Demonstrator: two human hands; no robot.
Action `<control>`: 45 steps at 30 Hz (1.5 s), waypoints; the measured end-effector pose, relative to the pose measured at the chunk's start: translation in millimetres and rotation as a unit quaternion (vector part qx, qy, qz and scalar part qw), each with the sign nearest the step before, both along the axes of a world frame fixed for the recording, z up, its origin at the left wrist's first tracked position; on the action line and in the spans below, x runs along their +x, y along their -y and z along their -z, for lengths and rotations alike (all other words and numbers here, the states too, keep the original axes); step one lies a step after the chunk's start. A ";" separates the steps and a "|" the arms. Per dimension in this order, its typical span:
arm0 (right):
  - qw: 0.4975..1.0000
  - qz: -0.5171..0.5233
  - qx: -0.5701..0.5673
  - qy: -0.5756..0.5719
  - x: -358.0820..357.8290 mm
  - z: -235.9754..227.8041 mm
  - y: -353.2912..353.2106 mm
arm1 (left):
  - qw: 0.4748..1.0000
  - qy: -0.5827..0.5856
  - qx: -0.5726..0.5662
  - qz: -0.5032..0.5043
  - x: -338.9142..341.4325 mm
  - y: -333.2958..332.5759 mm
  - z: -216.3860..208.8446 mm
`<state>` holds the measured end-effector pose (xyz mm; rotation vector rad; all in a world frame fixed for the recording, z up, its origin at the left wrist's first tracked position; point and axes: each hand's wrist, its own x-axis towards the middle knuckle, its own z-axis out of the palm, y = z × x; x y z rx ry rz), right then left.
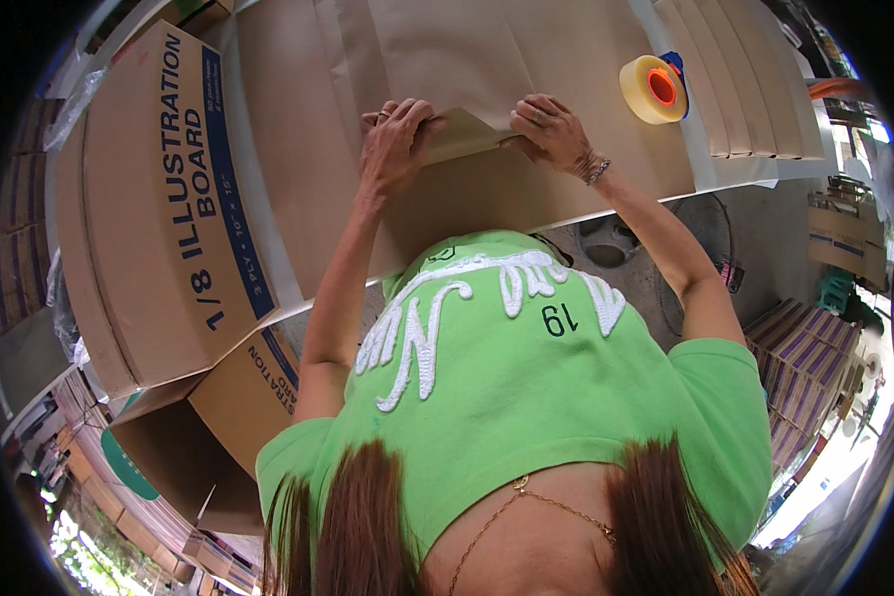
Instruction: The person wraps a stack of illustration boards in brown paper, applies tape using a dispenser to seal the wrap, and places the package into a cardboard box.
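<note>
A large sheet of brown kraft paper [422, 45] covers the table in front of me, with long creases running away from me. Its near edge is lifted between my hands and shows a pale, bent flap. My left hand [397, 144] is closed on this edge, fingers curled and knuckles up. To its right, my right hand [553, 134] pinches the same edge; a bracelet circles that wrist. Beneath both hands lies more flat brown paper [606, 164]. A roll of clear tape [638, 91] with an orange core and a blue part stands on the paper, right of my right hand.
A tall printed cardboard box [129, 219] stands along the left side, with an open carton [194, 437] below it. Folded brown paper pieces [740, 79] are stacked at the right of the table. Striped bundles [805, 372] sit lower right. The table's near edge is close to my body.
</note>
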<state>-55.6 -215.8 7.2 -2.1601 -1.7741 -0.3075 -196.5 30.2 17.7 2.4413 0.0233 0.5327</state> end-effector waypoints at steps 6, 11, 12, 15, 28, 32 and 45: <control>0.994 0.006 -0.018 -0.105 -9.1 -23.1 -35.7 | 1.000 -0.011 0.015 -0.001 1.1 -0.9 -0.3; 0.978 0.010 -0.044 -0.205 -8.0 -25.7 -59.6 | 1.000 -0.001 -0.001 -0.002 -1.8 -0.2 -0.9; 0.973 0.013 -0.032 -0.229 -3.2 -21.3 -60.6 | 1.000 0.004 0.002 0.001 -0.8 -0.5 -1.4; 0.969 0.010 -0.002 -0.248 0.5 -15.4 -63.2 | 1.000 0.010 0.014 0.003 0.0 -0.1 -2.1; 0.970 0.067 0.067 -0.225 -11.9 -7.8 -70.0 | 0.952 -0.133 -0.060 -0.270 7.0 22.5 -3.7; 0.963 0.117 0.073 -0.231 -14.1 -6.3 -77.7 | 0.916 -0.220 -0.139 -0.305 17.4 12.8 -8.9; 0.880 0.356 0.276 -0.153 125.7 -14.0 132.9 | 0.833 -0.311 -0.162 -0.428 18.9 10.2 -10.0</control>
